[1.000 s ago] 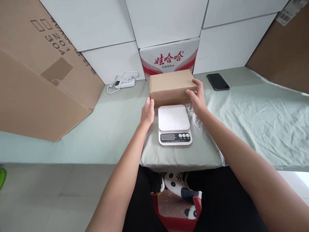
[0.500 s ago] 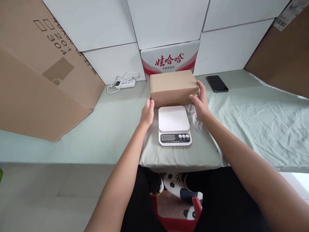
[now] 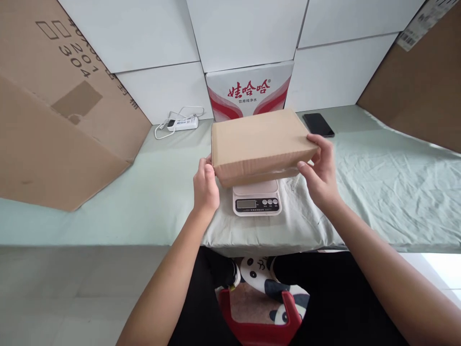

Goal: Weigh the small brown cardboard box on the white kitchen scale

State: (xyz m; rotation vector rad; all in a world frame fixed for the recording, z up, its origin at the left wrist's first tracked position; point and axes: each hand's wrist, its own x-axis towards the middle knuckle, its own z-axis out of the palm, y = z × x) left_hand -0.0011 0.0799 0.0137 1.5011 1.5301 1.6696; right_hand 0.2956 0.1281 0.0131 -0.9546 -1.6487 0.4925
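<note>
Between my two hands is a brown cardboard box, slightly tilted and over the back of a white kitchen scale. My left hand grips the box's left end, thumb at the near corner. At the right end, my right hand has its fingers on the top corner and its thumb on the front side. Most of the scale's weighing plate is hidden by the box; its dark display and round buttons show in front. Whether the box touches the plate, I cannot tell.
A black phone lies behind my right hand. A white power strip with a cable is at the back left. Large cardboard panels flank the cloth-covered table. A printed carton stands at the back.
Both hands have lifted the box and brought it towards me, from behind the scale to over its plate. The view has shifted slightly.
</note>
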